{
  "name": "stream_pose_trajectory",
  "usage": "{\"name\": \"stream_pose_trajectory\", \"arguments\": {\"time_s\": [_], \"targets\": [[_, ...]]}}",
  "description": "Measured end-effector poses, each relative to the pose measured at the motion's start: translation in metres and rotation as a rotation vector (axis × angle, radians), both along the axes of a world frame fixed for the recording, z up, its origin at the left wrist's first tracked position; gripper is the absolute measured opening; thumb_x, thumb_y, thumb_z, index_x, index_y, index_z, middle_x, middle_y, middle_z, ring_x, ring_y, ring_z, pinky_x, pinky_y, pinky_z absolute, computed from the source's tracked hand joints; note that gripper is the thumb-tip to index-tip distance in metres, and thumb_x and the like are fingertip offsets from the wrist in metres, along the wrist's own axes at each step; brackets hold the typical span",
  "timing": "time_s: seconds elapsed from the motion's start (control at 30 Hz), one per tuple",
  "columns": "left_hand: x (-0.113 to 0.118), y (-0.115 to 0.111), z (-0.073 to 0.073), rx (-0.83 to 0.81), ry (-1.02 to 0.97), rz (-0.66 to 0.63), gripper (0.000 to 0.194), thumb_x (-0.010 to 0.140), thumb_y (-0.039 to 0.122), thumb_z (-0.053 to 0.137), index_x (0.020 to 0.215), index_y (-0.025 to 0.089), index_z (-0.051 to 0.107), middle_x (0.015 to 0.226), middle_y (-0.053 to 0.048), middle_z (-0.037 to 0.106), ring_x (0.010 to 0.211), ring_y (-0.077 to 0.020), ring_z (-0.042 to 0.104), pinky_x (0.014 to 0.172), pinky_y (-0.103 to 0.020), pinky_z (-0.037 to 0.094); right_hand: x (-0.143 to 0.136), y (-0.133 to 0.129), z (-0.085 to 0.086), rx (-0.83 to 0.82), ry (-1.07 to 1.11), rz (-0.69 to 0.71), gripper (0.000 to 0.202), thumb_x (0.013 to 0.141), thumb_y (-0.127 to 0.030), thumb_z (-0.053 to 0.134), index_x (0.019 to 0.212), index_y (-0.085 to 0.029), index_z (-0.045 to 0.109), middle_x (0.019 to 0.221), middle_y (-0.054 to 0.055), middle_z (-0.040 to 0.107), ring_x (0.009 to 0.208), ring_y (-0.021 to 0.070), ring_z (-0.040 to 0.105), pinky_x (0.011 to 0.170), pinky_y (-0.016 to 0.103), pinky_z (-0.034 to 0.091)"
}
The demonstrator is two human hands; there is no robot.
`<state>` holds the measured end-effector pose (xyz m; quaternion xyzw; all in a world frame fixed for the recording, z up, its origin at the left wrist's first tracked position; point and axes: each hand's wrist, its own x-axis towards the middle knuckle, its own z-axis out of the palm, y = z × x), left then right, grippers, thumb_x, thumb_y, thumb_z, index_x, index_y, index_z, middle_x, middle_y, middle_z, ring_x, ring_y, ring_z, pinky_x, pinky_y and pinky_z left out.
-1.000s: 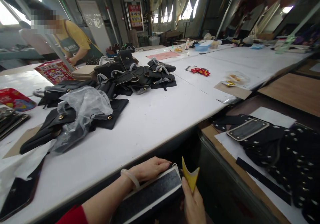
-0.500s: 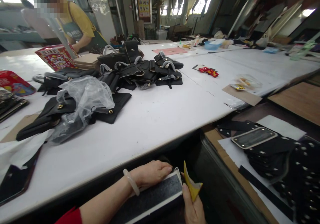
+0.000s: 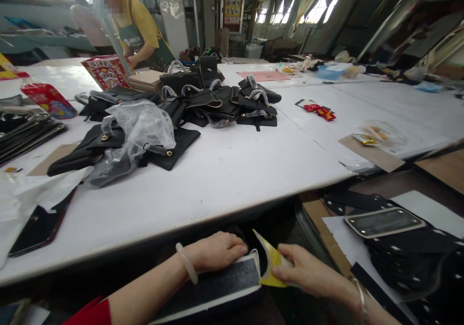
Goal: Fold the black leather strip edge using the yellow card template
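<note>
My left hand (image 3: 216,250) rests on the top edge of a black panel with a white rim (image 3: 213,286), holding it below the white table's front edge (image 3: 188,228). My right hand (image 3: 308,269) grips a small yellow scraper-like card (image 3: 270,267) and presses it against the panel's right end. A pale bangle sits on my left wrist and a thin bracelet on my right.
Black bags and a clear plastic bag (image 3: 134,131) lie heaped on the white table. A stack of studded black pieces with a metal-framed plate (image 3: 384,222) sits on the lower bench at the right. A person in a yellow shirt and apron (image 3: 139,25) works at the far left.
My right hand has swung from below the panel to its right side, bringing the yellow card flat against the panel's end. The view has shifted right and slightly up.
</note>
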<state>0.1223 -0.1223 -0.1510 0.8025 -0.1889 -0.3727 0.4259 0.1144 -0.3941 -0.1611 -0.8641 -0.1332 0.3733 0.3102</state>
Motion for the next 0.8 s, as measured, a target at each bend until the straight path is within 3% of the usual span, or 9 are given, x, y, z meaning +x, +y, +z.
{"name": "stream_pose_trajectory", "arguments": {"time_s": [0.13,0.3,0.5,0.8], "targets": [[-0.001,0.000,0.004,0.024,0.034,0.086,0.047,0.091,0.042,0.047,0.135,0.026,0.053,0.110,-0.005,0.072,0.096,-0.0228,0.066,0.083,-0.031,0.048,0.030,0.013,0.003,-0.087,-0.382,0.115,0.052,0.099,-0.053,0.033,0.064,-0.019,0.051,0.063,0.004,0.057,0.061,0.0172,0.052,0.060,0.031,0.025],[-0.003,-0.001,0.011,0.011,0.042,0.127,0.065,0.091,0.040,0.048,0.152,0.030,0.029,0.093,-0.001,0.074,0.077,-0.0189,0.064,0.072,-0.027,0.046,0.055,0.031,0.008,-0.100,-0.638,0.396,0.055,0.102,-0.048,0.034,0.065,-0.017,0.059,0.066,0.008,0.065,0.061,0.0181,0.055,0.061,0.035,0.018],[-0.002,-0.002,0.022,0.053,-0.070,0.083,0.050,0.093,0.038,0.046,0.143,0.038,0.044,0.078,0.002,0.068,0.061,-0.0166,0.057,0.064,-0.025,0.043,0.069,0.043,0.009,-0.115,-0.750,0.590,0.053,0.104,-0.044,0.036,0.067,-0.016,0.063,0.067,0.008,0.068,0.058,0.0160,0.056,0.058,0.035,0.014],[-0.001,-0.004,0.027,0.055,-0.123,0.021,0.042,0.098,0.038,0.039,0.137,0.034,0.053,0.084,-0.001,0.071,0.070,-0.0207,0.064,0.072,-0.028,0.046,0.073,0.046,0.012,-0.146,-0.795,0.678,0.054,0.103,-0.043,0.038,0.064,-0.017,0.063,0.064,0.007,0.068,0.053,0.0150,0.055,0.056,0.035,0.011]]}}
